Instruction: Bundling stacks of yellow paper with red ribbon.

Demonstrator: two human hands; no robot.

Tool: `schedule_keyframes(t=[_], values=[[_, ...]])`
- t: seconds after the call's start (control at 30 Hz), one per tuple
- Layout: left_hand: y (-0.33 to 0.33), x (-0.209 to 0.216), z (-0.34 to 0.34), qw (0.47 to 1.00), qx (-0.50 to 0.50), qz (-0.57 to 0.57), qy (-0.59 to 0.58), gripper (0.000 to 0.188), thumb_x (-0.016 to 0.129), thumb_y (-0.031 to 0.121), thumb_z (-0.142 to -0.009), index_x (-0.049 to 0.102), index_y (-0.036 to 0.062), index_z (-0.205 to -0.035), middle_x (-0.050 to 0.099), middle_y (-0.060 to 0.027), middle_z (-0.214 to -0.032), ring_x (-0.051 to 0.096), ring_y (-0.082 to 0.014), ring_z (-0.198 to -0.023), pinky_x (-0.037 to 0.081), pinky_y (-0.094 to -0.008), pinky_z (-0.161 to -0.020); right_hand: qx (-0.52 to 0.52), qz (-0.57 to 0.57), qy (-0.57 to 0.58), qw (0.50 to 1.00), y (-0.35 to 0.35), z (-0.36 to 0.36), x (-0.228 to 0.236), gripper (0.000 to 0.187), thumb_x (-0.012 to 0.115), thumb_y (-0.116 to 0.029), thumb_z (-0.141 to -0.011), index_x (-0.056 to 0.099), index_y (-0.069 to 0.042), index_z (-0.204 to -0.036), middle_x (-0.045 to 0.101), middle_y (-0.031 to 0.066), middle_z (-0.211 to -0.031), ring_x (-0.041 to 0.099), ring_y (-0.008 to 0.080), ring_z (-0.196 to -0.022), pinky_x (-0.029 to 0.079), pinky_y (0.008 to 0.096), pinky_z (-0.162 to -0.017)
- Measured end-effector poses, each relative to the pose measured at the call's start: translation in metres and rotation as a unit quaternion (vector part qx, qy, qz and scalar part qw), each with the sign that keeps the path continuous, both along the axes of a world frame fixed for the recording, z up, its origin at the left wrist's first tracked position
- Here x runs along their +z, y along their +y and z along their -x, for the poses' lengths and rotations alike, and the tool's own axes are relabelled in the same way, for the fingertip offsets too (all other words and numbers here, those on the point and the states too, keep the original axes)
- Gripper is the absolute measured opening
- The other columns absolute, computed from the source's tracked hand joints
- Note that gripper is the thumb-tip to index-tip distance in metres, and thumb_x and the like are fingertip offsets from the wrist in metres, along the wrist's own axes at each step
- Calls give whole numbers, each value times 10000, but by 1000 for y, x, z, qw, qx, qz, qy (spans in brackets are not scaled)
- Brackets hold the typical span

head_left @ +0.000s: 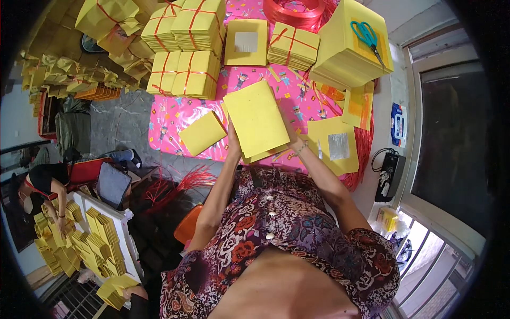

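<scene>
Both my hands hold a stack of yellow paper [256, 117] over the near edge of the pink table. My left hand [234, 139] is closed on the stack's left side, its fingers partly hidden beneath. My right hand [295, 142] grips the right side, most of its fingers hidden by the paper. A smaller yellow pile [203, 134] lies left of my left hand. To the right of my right hand is a yellow sheet with a silver square [338, 146]. Another yellow sheet with a silver square [246, 41] lies farther back.
Yellow bundles tied with red ribbon [197, 72] stand at the back left, another bundle [293, 47] at the back middle. Teal scissors [366, 36] rest on a tall paper stack [340, 58]. A red ribbon roll [295, 11] lies behind. At left, other people handle yellow paper at a white table [125, 239].
</scene>
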State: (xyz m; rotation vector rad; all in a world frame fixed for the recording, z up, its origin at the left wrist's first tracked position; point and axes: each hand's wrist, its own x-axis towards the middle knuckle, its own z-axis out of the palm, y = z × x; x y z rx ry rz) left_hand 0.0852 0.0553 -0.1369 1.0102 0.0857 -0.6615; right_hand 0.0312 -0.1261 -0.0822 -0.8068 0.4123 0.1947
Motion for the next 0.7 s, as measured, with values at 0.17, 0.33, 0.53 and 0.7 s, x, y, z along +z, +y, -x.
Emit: schedule_keyframes(t=[0.17, 0.33, 0.53, 0.7], values=[[0, 9, -2, 997, -52, -28, -56, 554, 298, 445, -1039, 338, 72, -1447, 526, -108, -1287, 555, -203, -1164, 494, -339, -962, -10, -4, 1, 1000, 0, 0, -5, 732, 310, -603, -995, 275, -88, -1515, 409, 92, -1479, 477, 188, -1282, 417, 338, -1052], [-9, 9, -6, 999, 31, 20, -8, 606, 287, 504, -1032, 332, 59, -1442, 526, -103, -1293, 567, -200, -1156, 506, -341, -951, -6, -10, -2, 1000, -5, 6, -5, 731, 310, -600, -997, 272, -87, -1516, 407, 92, -1480, 474, 188, -1285, 413, 338, -1055], [-13, 36, -3, 996, -36, -49, -57, 616, 302, 497, -1031, 299, 54, -1459, 494, -119, -1313, 539, -205, -1183, 478, -342, -982, -18, -12, -1, 1000, -12, 29, -13, 729, 309, -597, -999, 268, -86, -1517, 404, 91, -1481, 469, 188, -1289, 409, 337, -1059], [0, -1, -15, 973, -82, -130, -172, 667, 340, 483, -1024, 221, 33, -1501, 424, -119, -1413, 452, -215, -1288, 408, -329, -1045, -18, -13, -6, 1000, -19, 5, -12, 727, 308, -594, -1000, 265, -84, -1518, 402, 90, -1483, 465, 188, -1292, 405, 337, -1062]])
